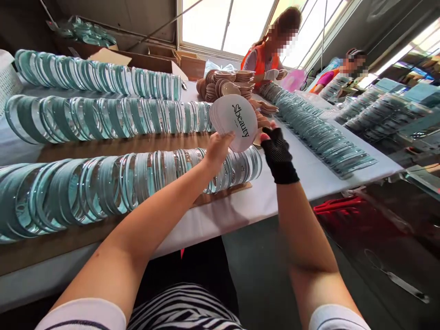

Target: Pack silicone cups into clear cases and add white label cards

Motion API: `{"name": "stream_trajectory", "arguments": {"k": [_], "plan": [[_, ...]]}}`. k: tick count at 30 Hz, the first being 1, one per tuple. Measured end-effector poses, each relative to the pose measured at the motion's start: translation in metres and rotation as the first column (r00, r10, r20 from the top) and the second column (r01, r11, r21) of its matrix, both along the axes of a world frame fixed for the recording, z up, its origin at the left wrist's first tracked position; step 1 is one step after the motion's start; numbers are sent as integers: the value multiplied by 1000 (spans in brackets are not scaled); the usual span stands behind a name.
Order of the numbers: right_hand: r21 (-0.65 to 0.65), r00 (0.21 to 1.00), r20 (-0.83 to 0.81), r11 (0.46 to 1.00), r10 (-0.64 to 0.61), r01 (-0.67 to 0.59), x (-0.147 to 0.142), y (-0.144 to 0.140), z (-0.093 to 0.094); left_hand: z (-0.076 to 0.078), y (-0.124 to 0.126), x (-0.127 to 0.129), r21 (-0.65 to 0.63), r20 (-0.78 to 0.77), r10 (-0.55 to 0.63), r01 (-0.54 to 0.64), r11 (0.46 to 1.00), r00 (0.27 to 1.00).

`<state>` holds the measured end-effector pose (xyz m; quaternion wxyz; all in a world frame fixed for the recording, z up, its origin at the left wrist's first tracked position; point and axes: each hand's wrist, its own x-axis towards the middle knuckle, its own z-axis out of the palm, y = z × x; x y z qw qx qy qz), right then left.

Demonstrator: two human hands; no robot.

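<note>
The left hand [216, 151] and the right hand [275, 146], which wears a black fingerless glove, both grip a stack of white oval cards with "beauty" printed in black [235, 121]. The stack is up in the air above the white tabletop [309, 172], just over the near row of round blue-green glass discs [120, 188]. Its printed face looks back at the person, and the word runs down toward the right.

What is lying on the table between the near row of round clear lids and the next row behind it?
In the head view, only a bare strip of brown board shows between the near row of lids and the next row; nothing lies on it.
</note>
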<state>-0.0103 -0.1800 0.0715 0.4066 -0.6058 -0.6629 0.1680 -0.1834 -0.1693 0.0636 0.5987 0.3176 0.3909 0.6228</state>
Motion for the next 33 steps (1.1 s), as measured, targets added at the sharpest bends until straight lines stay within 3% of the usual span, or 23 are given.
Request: {"name": "stream_trajectory", "arguments": {"k": [2,5,7,9,11,14,16,17,19,22,25,29,33], "plan": [[67,986,164,997,-42,31,-18,4,3,10,-13,-6,3,71,-35,35,999,997],[238,951,289,970,-109,39,-57,-18,2,22,-33,-18,2,100,-18,18,1000,995],[302,948,278,951,-153,65,-78,-35,1,26,-46,-26,-43,93,-14,18,999,996],[273,950,207,946,-235,175,-86,-43,2,27,-56,-33,-84,117,-52,62,995,992],[261,909,96,891,-406,371,-77,-49,4,28,-61,-42,-107,165,-68,87,990,984],[343,800,-6,750,-600,565,-44,-79,8,30,-56,-55,-154,239,29,9,988,971],[353,774,131,759,-619,547,-25,-117,8,32,-44,-63,-191,286,103,-49,980,953],[318,753,256,789,-606,526,-20,-137,7,32,-36,-65,-195,312,112,-52,979,943],[184,757,462,885,-463,429,-19,-172,5,32,-22,-65,-200,354,114,-44,979,928],[-19,771,604,963,-202,268,-37,-188,0,28,-10,-61,-269,372,172,-71,961,912],[-131,742,664,964,-87,231,-63,-158,-5,24,-12,-57,-341,374,223,-91,936,900],[-235,698,715,955,43,182,-82,-107,0,22,-17,-57,-311,366,225,-109,944,903],[-240,702,705,965,98,107,-74,-97,16,19,-14,-57,-312,332,215,-108,944,918]]}}
